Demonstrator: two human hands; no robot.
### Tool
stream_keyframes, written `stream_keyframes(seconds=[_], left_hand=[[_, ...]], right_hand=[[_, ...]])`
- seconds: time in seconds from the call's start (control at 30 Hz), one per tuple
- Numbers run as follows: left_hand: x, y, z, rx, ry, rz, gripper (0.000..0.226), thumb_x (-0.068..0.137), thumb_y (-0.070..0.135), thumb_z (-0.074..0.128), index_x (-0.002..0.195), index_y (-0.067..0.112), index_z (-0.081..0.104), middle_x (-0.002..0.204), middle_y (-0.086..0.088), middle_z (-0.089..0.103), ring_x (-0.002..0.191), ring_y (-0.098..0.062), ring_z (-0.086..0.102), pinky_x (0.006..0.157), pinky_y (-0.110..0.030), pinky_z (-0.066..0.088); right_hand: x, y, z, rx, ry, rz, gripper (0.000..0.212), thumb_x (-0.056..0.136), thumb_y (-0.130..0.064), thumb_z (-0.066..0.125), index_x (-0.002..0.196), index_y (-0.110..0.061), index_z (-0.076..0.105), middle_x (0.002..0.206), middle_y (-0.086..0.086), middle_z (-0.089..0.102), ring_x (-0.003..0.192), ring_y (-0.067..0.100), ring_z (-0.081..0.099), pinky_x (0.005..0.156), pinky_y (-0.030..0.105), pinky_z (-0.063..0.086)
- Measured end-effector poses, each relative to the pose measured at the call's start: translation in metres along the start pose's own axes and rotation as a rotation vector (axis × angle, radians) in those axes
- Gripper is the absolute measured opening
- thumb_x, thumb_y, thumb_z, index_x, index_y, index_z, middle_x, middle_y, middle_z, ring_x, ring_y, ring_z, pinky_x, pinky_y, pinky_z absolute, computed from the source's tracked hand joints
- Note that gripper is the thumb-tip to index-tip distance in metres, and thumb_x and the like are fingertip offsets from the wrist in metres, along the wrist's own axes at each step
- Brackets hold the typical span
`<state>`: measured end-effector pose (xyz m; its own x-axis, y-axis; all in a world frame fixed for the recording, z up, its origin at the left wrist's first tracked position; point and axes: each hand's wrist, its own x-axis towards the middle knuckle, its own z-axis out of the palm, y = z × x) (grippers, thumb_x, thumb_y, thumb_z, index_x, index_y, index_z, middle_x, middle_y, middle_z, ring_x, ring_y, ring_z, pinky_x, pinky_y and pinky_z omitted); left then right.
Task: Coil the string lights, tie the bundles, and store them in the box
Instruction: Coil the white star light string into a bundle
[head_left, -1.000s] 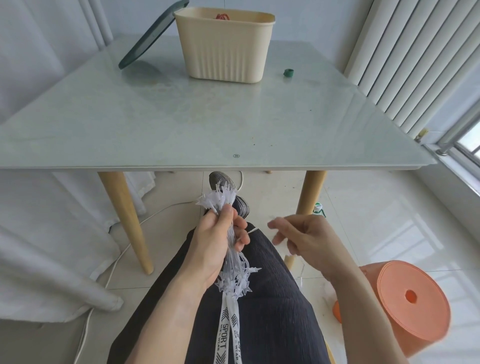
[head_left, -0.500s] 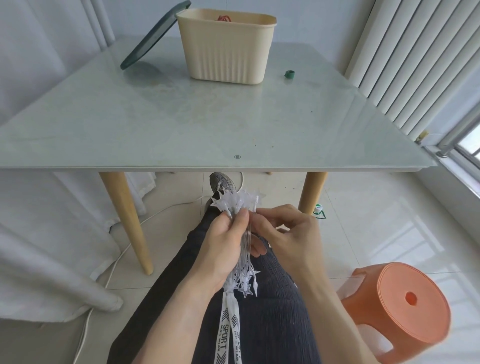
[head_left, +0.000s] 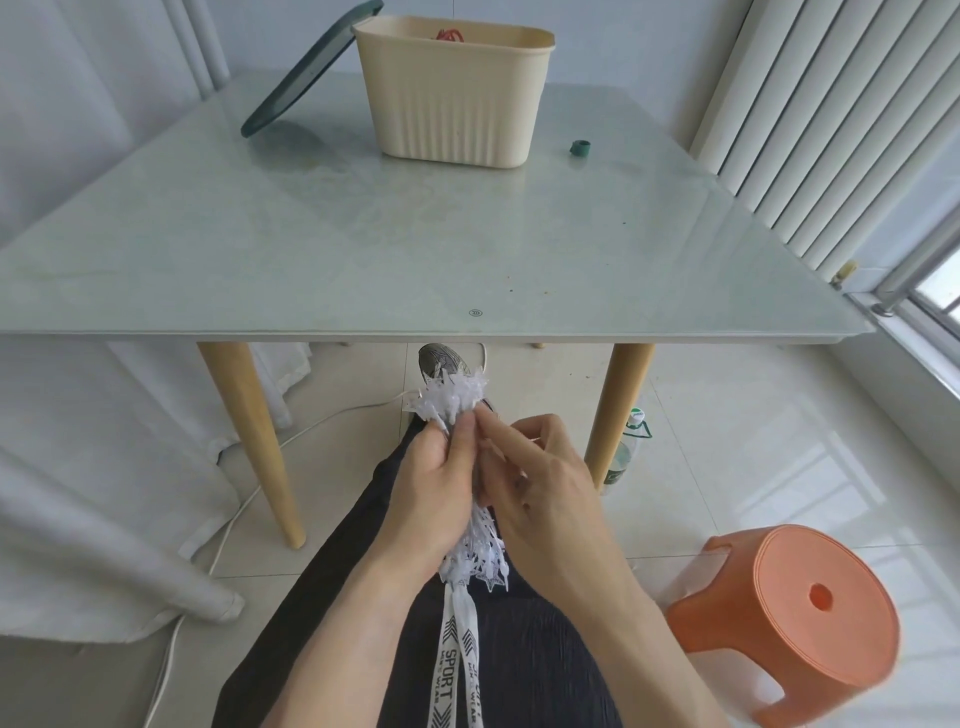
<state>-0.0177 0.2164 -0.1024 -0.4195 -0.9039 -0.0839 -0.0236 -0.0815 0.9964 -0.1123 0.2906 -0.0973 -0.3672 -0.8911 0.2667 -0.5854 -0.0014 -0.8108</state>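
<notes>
A bundle of white star-shaped string lights (head_left: 451, 399) stands upright over my lap, below the table's front edge. My left hand (head_left: 431, 483) grips the bundle around its middle, with stars sticking out above and below the fist. My right hand (head_left: 540, 483) is pressed against the bundle's right side, its fingers curled and pinching the thin wire at the top of my left fist. The cream ribbed box (head_left: 454, 93) stands open at the back of the table, with something red showing inside. Its dark green lid (head_left: 306, 73) leans against the box's left side.
A small green ring (head_left: 579, 148) lies on the glass table (head_left: 363, 249) right of the box. An orange plastic stool (head_left: 800, 618) stands on the floor at my right. A white cable (head_left: 228, 525) trails across the floor by the left table leg. A bottle (head_left: 621, 452) stands behind the right leg.
My right hand, apart and to the right a second ago, has come in against the bundle and closed on the wire. My left hand has kept its grip.
</notes>
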Motion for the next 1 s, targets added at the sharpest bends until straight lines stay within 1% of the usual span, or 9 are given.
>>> stream_keyframes(seconds=[0.17, 0.3, 0.4, 0.5, 0.67, 0.73, 0.8, 0.83, 1.0], left_hand=[[0.004, 0.003, -0.005, -0.087, 0.097, 0.075, 0.038, 0.105, 0.035, 0.042, 0.086, 0.006, 0.057, 0.066, 0.0, 0.059, 0.065, -0.018, 0.055, 0.072, -0.044, 0.048], [0.009, 0.007, -0.012, -0.311, 0.163, 0.123, 0.033, 0.108, 0.026, 0.035, 0.083, 0.011, 0.051, 0.071, -0.001, 0.062, 0.063, -0.024, 0.055, 0.07, -0.039, 0.046], [0.009, 0.016, -0.02, -0.549, 0.117, 0.115, 0.032, 0.108, 0.023, 0.032, 0.083, 0.013, 0.05, 0.069, -0.003, 0.064, 0.068, -0.027, 0.067, 0.071, -0.036, 0.055], [0.008, 0.02, -0.022, -0.632, 0.089, 0.121, 0.03, 0.107, 0.024, 0.032, 0.084, 0.012, 0.048, 0.061, -0.002, 0.052, 0.058, -0.025, 0.06, 0.069, -0.037, 0.056], [0.008, 0.022, -0.021, -0.644, 0.102, 0.125, 0.031, 0.107, 0.026, 0.031, 0.082, 0.015, 0.047, 0.06, 0.002, 0.035, 0.05, -0.016, 0.035, 0.065, -0.036, 0.056], [0.009, 0.022, -0.024, -0.647, 0.125, 0.117, 0.031, 0.107, 0.027, 0.032, 0.082, 0.017, 0.047, 0.061, 0.003, 0.033, 0.05, -0.015, 0.032, 0.056, -0.03, 0.049], [0.01, 0.023, -0.028, -0.651, 0.134, 0.108, 0.031, 0.107, 0.029, 0.034, 0.081, 0.018, 0.046, 0.061, 0.004, 0.032, 0.048, -0.013, 0.028, 0.049, -0.025, 0.038], [0.01, 0.023, -0.029, -0.655, 0.13, 0.104, 0.031, 0.107, 0.029, 0.034, 0.081, 0.018, 0.046, 0.061, 0.004, 0.031, 0.047, -0.012, 0.026, 0.047, -0.024, 0.032], [0.01, 0.023, -0.032, -0.644, 0.114, 0.096, 0.032, 0.107, 0.03, 0.035, 0.081, 0.019, 0.048, 0.058, 0.007, 0.03, 0.045, -0.009, 0.02, 0.042, -0.02, 0.024]], right_hand=[[0.004, -0.003, -0.008, 0.087, -0.109, 0.029, 0.062, 0.094, -0.03, 0.067, 0.149, -0.034, 0.039, 0.104, -0.017, 0.057, 0.091, 0.009, 0.062, 0.077, 0.018, 0.053], [0.007, 0.012, -0.013, -0.04, -0.061, 0.002, 0.024, 0.081, -0.024, 0.082, 0.102, -0.029, 0.071, 0.09, -0.017, 0.062, 0.092, 0.004, 0.059, 0.079, 0.008, 0.043], [0.005, 0.027, -0.013, -0.122, -0.021, 0.025, 0.014, 0.083, -0.015, 0.079, 0.079, -0.023, 0.068, 0.107, -0.018, 0.055, 0.106, -0.002, 0.049, 0.083, 0.0, 0.034], [0.007, 0.036, -0.015, -0.009, 0.016, 0.096, 0.02, 0.091, -0.012, 0.069, 0.092, -0.032, 0.065, 0.111, -0.017, 0.058, 0.093, 0.001, 0.063, 0.078, 0.007, 0.043], [0.007, 0.048, -0.025, 0.16, -0.047, 0.216, 0.061, 0.094, -0.014, 0.068, 0.14, -0.044, 0.043, 0.106, -0.016, 0.062, 0.059, 0.014, 0.07, 0.06, 0.026, 0.058], [0.008, 0.055, -0.034, 0.152, -0.021, 0.271, 0.041, 0.091, -0.022, 0.073, 0.127, -0.033, 0.06, 0.09, -0.01, 0.07, 0.055, 0.014, 0.068, 0.056, 0.024, 0.053], [0.009, 0.062, -0.043, 0.061, -0.007, 0.29, 0.009, 0.087, -0.03, 0.076, 0.095, -0.025, 0.074, 0.072, -0.006, 0.072, 0.057, 0.011, 0.066, 0.059, 0.019, 0.048], [0.008, 0.068, -0.047, 0.009, 0.002, 0.288, 0.01, 0.086, -0.034, 0.077, 0.081, -0.025, 0.074, 0.068, -0.006, 0.071, 0.06, 0.01, 0.066, 0.061, 0.017, 0.046], [0.005, 0.095, -0.063, -0.212, -0.05, 0.419, 0.018, 0.088, -0.04, 0.072, 0.08, -0.024, 0.069, 0.101, -0.007, 0.068, 0.092, 0.012, 0.063, 0.075, 0.026, 0.041]])
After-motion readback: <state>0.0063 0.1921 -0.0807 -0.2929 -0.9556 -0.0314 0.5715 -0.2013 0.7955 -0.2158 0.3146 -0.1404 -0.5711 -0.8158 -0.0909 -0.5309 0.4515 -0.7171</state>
